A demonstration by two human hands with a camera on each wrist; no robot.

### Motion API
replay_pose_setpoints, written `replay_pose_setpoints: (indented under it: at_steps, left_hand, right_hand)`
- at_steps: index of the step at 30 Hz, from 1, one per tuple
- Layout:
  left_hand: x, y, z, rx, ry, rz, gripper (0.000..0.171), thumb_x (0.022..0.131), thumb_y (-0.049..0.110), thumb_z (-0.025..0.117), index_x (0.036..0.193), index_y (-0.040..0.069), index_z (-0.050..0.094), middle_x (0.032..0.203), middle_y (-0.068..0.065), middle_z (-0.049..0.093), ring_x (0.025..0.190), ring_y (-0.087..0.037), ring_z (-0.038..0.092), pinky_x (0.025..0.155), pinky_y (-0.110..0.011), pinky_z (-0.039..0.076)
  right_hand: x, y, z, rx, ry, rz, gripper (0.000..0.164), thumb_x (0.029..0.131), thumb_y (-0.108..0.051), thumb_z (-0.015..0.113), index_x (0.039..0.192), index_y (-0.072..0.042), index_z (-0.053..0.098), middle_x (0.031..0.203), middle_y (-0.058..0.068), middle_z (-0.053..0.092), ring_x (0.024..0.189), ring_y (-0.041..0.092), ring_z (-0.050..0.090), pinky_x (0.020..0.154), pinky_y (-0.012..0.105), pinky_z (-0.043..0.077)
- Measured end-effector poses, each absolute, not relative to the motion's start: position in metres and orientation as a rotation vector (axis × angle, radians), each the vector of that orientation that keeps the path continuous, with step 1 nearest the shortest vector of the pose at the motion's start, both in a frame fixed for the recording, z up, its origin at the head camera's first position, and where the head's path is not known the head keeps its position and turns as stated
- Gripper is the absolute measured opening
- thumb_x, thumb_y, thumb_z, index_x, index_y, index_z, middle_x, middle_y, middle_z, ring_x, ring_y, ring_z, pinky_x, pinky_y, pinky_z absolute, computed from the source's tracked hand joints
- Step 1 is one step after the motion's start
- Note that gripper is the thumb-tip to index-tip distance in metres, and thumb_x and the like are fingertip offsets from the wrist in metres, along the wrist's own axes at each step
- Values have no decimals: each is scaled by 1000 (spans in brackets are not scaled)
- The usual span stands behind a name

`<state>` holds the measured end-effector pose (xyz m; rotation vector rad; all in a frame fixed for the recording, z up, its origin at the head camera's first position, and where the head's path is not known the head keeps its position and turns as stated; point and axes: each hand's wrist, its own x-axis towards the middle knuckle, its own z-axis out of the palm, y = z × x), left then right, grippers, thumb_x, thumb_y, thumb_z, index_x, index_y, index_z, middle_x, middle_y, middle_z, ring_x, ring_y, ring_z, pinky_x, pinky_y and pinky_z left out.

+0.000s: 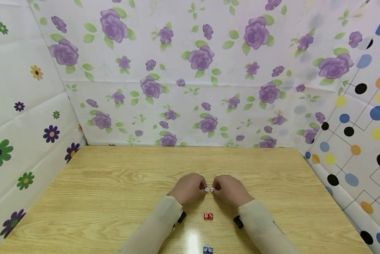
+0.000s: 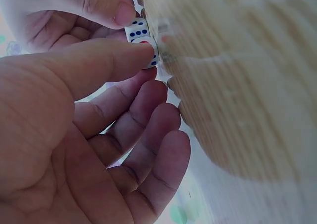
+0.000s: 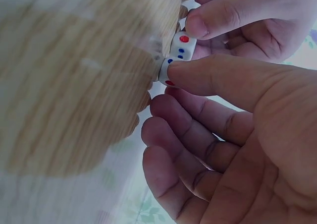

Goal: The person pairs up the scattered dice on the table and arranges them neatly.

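Note:
My left hand (image 1: 189, 189) pinches a white die (image 1: 206, 190) between thumb and index finger, low over the wooden table. Facing it across a narrow gap, my right hand (image 1: 231, 190) pinches a second white die (image 1: 212, 189) the same way. The left wrist view shows the left die (image 2: 154, 61) partly behind the thumb, with blue pips and a red one. Blue and red pips also mark the right die (image 3: 164, 72), seen close up in the right wrist view. Both dice are right at the tabletop.
Two red dice (image 1: 208, 216) sit side by side between the forearms. Nearer the front edge of the view lie two blue dice (image 1: 208, 250), also side by side. The wooden table (image 1: 120, 183) is bounded by a flowered back cloth (image 1: 183, 106) and patterned side cloths.

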<state>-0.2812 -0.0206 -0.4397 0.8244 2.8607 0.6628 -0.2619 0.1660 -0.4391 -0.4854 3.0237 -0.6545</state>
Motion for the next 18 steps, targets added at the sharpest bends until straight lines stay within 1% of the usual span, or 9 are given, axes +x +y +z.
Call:
replay_pose_setpoints:
  at_steps: [7,14,18]
  left_hand:
    - [-280,-18,-440,807,2842,687,4,92,17,76,91,13,76,86,8,69,76,-6,59,72,-27,52]
    - [-280,-16,-440,812,2839,681,4,93,16,77,90,13,76,85,7,68,75,-6,58,71,-27,51]
    - [-280,-17,-440,813,2833,692,6,93,15,75,96,11,77,90,5,70,78,-7,60,73,-28,53]
  right_hand:
    - [-262,163,-439,-470,3009,-670,10,88,-13,81,83,-16,73,81,-7,67,75,10,59,73,37,54]
    - [-261,162,-438,-453,2989,-688,10,89,-12,81,83,-15,73,81,-6,67,76,11,59,74,37,54]
    - [-260,164,-438,-470,2984,-714,10,88,-10,81,84,-13,73,82,-4,68,77,12,60,75,37,54]
